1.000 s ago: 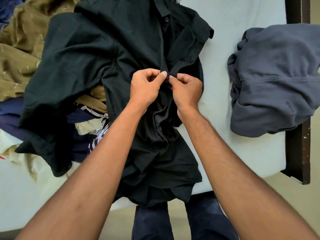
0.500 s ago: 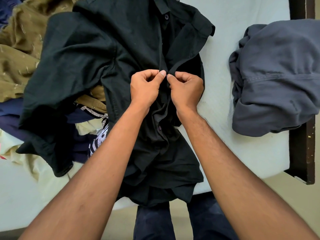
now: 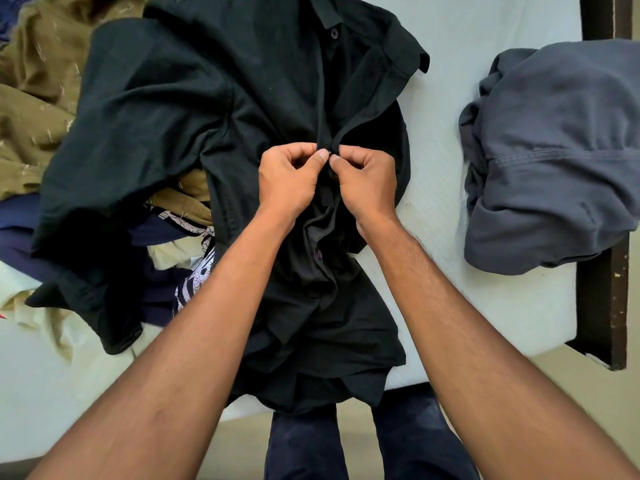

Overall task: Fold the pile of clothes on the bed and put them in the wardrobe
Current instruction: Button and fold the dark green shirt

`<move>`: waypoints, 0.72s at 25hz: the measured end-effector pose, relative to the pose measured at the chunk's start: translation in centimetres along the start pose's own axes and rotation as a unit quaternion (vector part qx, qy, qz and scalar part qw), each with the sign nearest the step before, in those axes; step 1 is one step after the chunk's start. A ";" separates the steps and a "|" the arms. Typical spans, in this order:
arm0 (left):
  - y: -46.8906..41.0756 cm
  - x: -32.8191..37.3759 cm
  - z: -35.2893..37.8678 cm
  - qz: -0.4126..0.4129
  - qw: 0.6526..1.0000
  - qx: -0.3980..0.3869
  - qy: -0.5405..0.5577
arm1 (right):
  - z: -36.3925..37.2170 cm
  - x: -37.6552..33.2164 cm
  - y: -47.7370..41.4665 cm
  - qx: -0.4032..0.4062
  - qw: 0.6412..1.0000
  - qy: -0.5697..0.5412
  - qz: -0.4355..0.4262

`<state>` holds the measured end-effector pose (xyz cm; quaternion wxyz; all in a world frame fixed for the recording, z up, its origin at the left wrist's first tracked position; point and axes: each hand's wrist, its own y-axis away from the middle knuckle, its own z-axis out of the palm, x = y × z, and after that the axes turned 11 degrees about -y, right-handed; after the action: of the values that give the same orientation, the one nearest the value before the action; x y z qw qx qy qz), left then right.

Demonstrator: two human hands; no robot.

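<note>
Head view looks straight down on a black shirt [image 3: 194, 109] lying front-up on the bed [image 3: 485, 306], with its collar at the far side and its hem hanging over the near edge. Both hands meet on the shirt's front strip, about halfway down. The left hand [image 3: 287, 181] has its fingers curled, and its thumb and forefinger pinch the strip's left edge. The right hand [image 3: 367, 183] is curled the same way and pinches the opposite edge, so the two thumb tips nearly touch. What lies between the thumbs is too small to tell. One dark button [image 3: 334, 32] shows on the strip above the hands, near the collar.

Left of the shirt, partly under its sleeve, lies the rest of the pile: an olive garment [image 3: 38, 98], a navy garment [image 3: 17, 220], a black-and-white patterned cloth [image 3: 194, 282] and a cream cloth [image 3: 45, 317]. Right of the shirt and apart from it, a grey garment [image 3: 554, 161] sits bunched on the bed and overlaps the dark wooden frame [image 3: 602, 289]. Below the shirt's hem are the person's dark trousers [image 3: 408, 441].
</note>
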<state>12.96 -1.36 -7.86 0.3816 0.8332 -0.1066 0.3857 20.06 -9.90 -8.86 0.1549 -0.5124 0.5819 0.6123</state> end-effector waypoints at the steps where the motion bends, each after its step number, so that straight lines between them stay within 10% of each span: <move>1: -0.1 -0.1 0.0 -0.004 1.000 0.000 0.004 | 0.0 -0.1 0.1 -0.003 1.000 -0.005 0.001; 18: -0.8 -0.7 0.9 -0.045 0.998 0.040 0.019 | 1.4 0.8 1.7 0.099 0.991 -0.092 0.010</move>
<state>13.35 -1.55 -9.22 0.3663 0.8445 -0.0463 0.3879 17.72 -9.45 -8.89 0.2521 -0.4302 0.6281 0.5974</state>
